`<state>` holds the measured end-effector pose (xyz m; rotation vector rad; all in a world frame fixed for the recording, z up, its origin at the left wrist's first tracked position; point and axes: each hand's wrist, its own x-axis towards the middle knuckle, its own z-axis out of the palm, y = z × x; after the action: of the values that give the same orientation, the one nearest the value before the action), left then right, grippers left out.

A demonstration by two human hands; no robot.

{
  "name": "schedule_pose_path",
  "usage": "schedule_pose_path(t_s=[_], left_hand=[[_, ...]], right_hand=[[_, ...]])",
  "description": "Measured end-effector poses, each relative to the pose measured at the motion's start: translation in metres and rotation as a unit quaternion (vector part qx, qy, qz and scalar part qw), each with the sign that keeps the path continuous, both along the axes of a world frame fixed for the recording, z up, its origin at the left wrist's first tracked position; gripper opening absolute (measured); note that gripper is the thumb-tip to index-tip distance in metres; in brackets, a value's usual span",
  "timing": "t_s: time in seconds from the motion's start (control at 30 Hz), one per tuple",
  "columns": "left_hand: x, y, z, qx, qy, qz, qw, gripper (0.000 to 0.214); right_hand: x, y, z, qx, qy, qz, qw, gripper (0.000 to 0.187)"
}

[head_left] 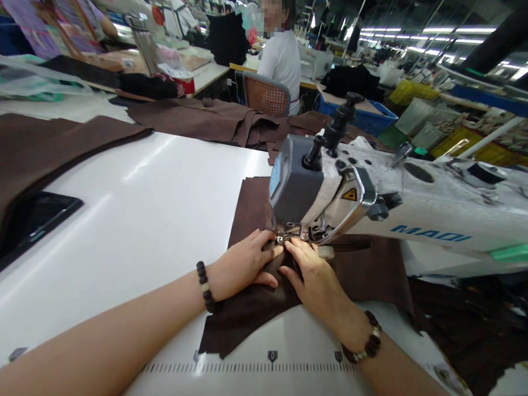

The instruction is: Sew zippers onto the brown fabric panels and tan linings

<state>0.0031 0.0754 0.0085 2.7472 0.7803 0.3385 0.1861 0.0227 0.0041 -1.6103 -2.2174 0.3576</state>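
Observation:
A dark brown fabric piece (pixel 247 304) lies on the white sewing table (pixel 151 217), running under the head of a white and grey sewing machine (pixel 376 202). My left hand (pixel 244 264) rests flat on the fabric just left of the presser foot (pixel 288 236), fingers stretched toward it. My right hand (pixel 315 275) presses the fabric from the right, fingertips at the presser foot. Both wrists wear dark bead bracelets.
A stack of brown fabric (pixel 35 155) lies at the left, more brown pieces (pixel 232 122) at the back and some hang off the right. A ruler strip (pixel 249 368) runs along the table's front edge. A person in a white shirt (pixel 281 60) sits beyond.

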Motion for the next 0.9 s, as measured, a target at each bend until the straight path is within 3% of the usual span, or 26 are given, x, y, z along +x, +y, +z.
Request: schedule_pose_path(t_s=[0.9], left_hand=[[0.001,0.009,-0.002,0.018,-0.004,-0.008,1.0,0.054]], right_hand=[[0.002,0.01,-0.008,0.016,-0.02,-0.008,1.0,0.034]])
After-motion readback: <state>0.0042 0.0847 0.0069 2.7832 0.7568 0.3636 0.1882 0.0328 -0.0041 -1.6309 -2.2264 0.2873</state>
